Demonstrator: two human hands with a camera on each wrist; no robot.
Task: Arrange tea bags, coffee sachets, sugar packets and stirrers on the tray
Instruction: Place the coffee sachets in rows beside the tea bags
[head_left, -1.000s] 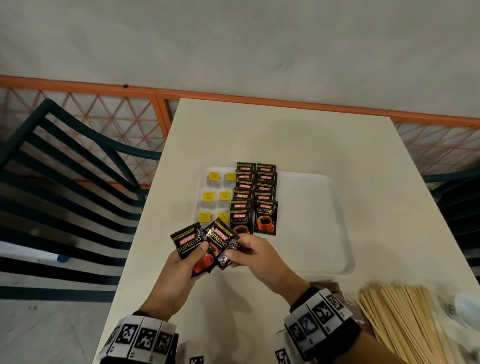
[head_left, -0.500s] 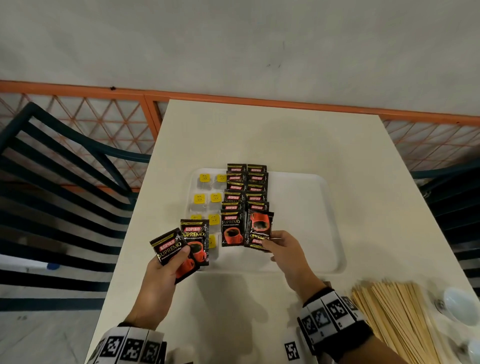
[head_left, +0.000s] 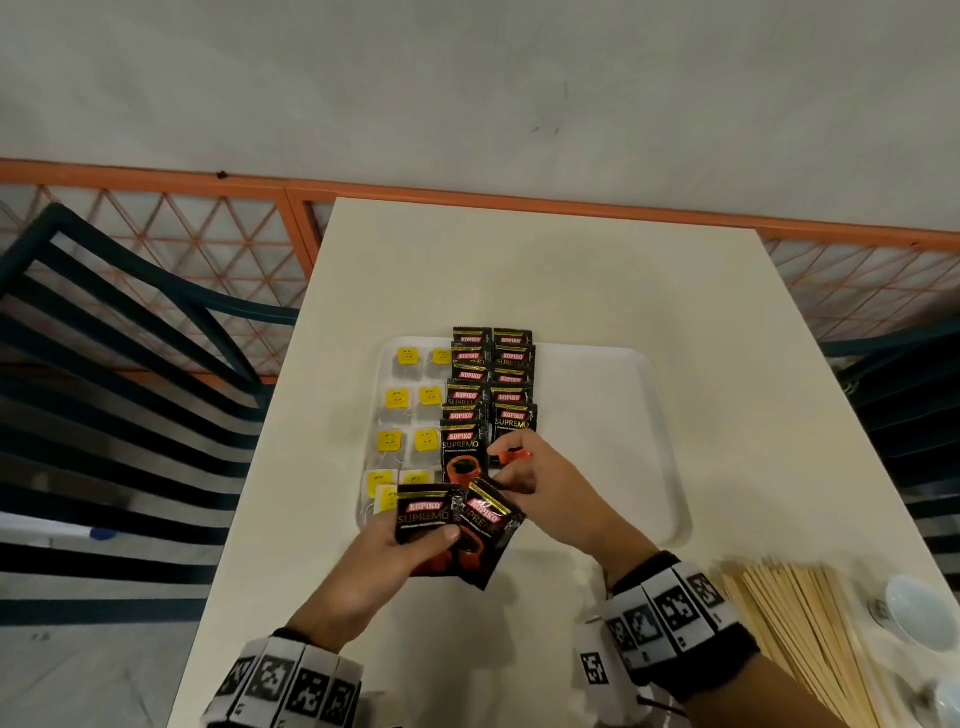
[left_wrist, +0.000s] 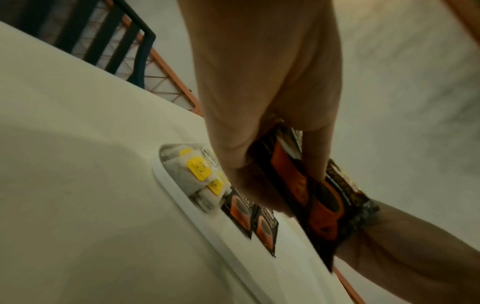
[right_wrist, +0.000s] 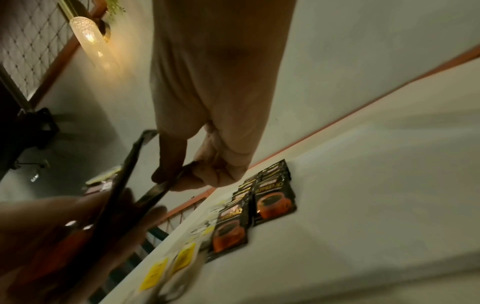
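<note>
My left hand (head_left: 441, 540) grips two black Kopiko coffee sachets (head_left: 457, 525) over the near left corner of the white tray (head_left: 623, 415). My right hand (head_left: 511, 470) meets it from the right and pinches the upper edge of the right-hand sachet (right_wrist: 155, 191) between thumb and finger. On the tray lie two columns of overlapped coffee sachets (head_left: 511, 415) and, to their left, two columns of tea bags (head_left: 397, 400) with yellow tags. The left wrist view shows my fingers (left_wrist: 314, 164) wrapped round the held sachets (left_wrist: 319, 195) above the tray rim (left_wrist: 182, 195).
A bundle of wooden stirrers (head_left: 810, 623) lies on the table at the near right, beside white cups (head_left: 914, 608). The tray's right half is bare. Dark green chairs (head_left: 130, 364) stand on both sides, and an orange lattice railing (head_left: 467, 197) runs behind the table.
My right hand has left a sachet at the front of the tray's right column and come back to the left hand. The left hand has moved right with its two sachets.
</note>
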